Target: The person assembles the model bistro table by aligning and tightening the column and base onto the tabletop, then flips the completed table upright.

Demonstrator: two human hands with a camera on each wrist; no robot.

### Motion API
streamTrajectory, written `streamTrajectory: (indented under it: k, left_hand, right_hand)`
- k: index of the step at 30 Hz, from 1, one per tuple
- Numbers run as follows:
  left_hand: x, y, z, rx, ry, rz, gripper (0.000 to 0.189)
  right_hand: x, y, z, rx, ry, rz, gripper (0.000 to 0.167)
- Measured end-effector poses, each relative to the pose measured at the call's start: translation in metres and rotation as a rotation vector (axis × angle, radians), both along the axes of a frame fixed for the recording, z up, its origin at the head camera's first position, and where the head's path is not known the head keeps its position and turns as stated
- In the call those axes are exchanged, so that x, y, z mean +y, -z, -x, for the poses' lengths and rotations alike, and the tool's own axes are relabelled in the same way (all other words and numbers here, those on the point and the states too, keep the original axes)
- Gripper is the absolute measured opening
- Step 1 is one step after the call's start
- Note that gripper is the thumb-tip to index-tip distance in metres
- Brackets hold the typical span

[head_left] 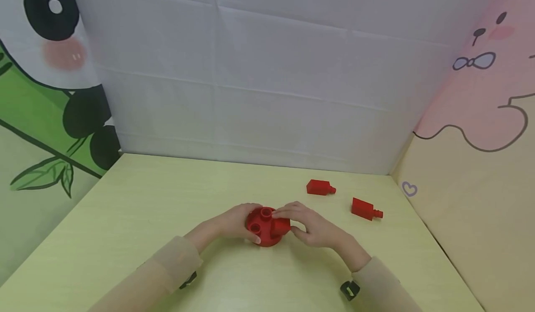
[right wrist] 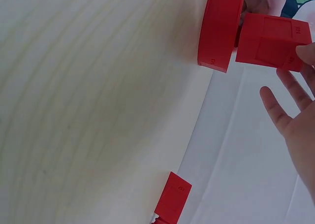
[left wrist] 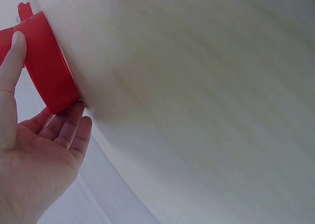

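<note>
A red round base (head_left: 262,225) with short tube-like sockets on top lies on the table, its rim showing in the left wrist view. My left hand (head_left: 239,221) grips this base by its left side, thumb in front and fingers behind. Over the base's right side stands a red block (right wrist: 271,41), which my right hand (head_left: 314,226) pinches near its top between thumb and fingers. The block's lower end meets the base at a narrow dark neck; how far it sits in a socket is hidden.
Two more red blocks with narrow ribbed ends lie to the right, one farther back (head_left: 319,187) and one nearer the right wall (head_left: 363,209). A white sheet (head_left: 251,70) closes off the table's back. Printed panels stand at both sides.
</note>
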State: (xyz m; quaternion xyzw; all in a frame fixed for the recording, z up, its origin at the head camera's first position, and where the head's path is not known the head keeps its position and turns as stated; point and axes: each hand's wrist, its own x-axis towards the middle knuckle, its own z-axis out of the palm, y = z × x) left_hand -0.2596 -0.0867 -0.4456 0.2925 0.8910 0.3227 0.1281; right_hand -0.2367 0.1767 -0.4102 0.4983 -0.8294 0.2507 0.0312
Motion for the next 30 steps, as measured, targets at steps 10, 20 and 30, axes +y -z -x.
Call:
streamTrajectory:
  k: [10,20,30]
  left_hand:
    - [0.0,-0.004,-0.001,0.003,0.007,-0.029,0.077]
    - [0.0,-0.005,-0.003,0.008,-0.003,-0.012,0.079]
    - [0.0,-0.006,-0.004,0.018,0.0,0.001,0.08]
  right_hand:
    - [-0.004,-0.002,0.0,0.022,0.057,0.0,0.041]
    - [-0.017,-0.002,-0.003,0.003,0.225,0.007,0.037]
    - [-0.03,0.003,-0.001,-0.106,0.383,0.069,0.033]
